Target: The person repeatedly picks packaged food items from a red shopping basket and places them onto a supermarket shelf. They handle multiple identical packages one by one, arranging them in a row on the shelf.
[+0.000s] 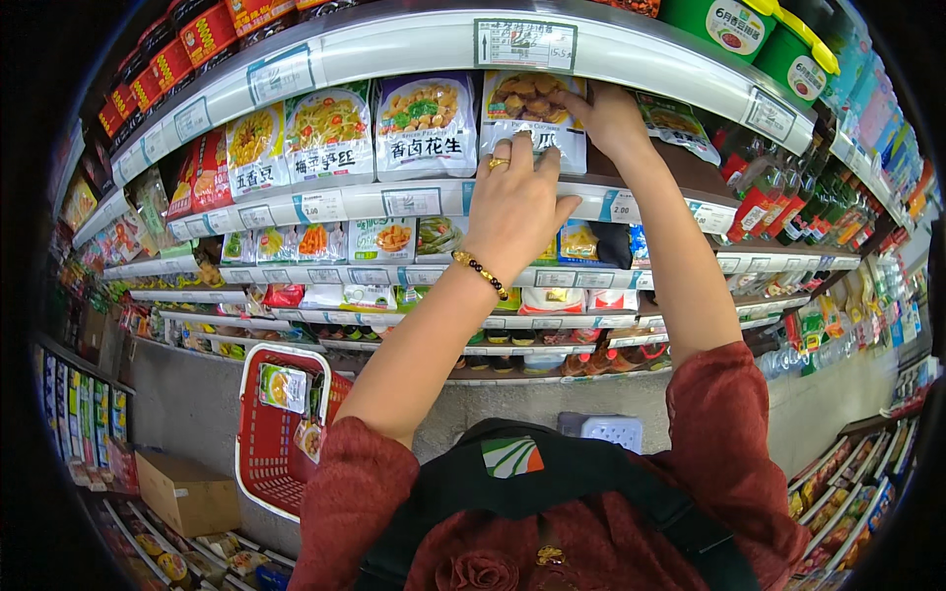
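Note:
A food packet (537, 98) stands at the right end of a row on the upper shelf, white below with a picture of brown pickles above. Against its lower front rest the bent fingers of my left hand (514, 192), thumb held apart; a ring and a beaded bracelet are on this arm. My right hand (613, 123) is at the packet's upper right edge, fingers closed on it and partly hidden by the packet and the shelf above. To the left stand a purple-and-white peanut packet (426, 123), a noodle-like vegetable packet (330, 133) and a yellow bean packet (258, 148).
A red shopping basket (246, 433) with a few packets sits on the floor at lower left, near a cardboard box (187, 491). The price-tag rail (414, 202) fronts the shelf. Sauce bottles (764, 202) stand right; a pale plastic stool (611, 430) is below.

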Available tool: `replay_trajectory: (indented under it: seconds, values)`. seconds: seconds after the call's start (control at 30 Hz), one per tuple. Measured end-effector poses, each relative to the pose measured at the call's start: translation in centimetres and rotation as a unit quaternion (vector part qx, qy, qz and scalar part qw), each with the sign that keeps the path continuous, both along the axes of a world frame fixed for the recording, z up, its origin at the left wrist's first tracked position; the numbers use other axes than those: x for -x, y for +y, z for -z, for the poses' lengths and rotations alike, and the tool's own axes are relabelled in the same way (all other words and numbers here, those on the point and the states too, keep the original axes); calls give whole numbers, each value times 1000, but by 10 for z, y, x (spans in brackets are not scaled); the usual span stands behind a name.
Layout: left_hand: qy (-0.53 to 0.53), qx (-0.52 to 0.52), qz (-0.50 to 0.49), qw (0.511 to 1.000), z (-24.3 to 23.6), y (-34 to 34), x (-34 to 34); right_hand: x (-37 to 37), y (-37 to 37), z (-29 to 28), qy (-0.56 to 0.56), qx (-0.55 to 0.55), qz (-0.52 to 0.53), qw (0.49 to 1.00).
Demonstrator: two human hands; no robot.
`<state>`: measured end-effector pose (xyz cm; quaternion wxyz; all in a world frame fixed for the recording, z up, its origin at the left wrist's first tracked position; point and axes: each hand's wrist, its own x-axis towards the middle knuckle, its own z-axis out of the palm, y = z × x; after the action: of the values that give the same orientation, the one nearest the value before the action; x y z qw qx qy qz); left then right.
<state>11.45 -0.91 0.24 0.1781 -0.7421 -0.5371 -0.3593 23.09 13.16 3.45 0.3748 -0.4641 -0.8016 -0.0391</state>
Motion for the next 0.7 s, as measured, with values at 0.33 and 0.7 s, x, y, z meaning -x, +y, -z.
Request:
replay_trajectory:
  seconds: [0.33, 0.7]
  values:
    - [-91, -105, 51, 989, 25, -79, 24, 11, -108, 16, 284, -18, -205, 936]
    - [-562, 17, -363, 743, 267, -317, 191, 222, -292, 238, -88, 418, -527, 734]
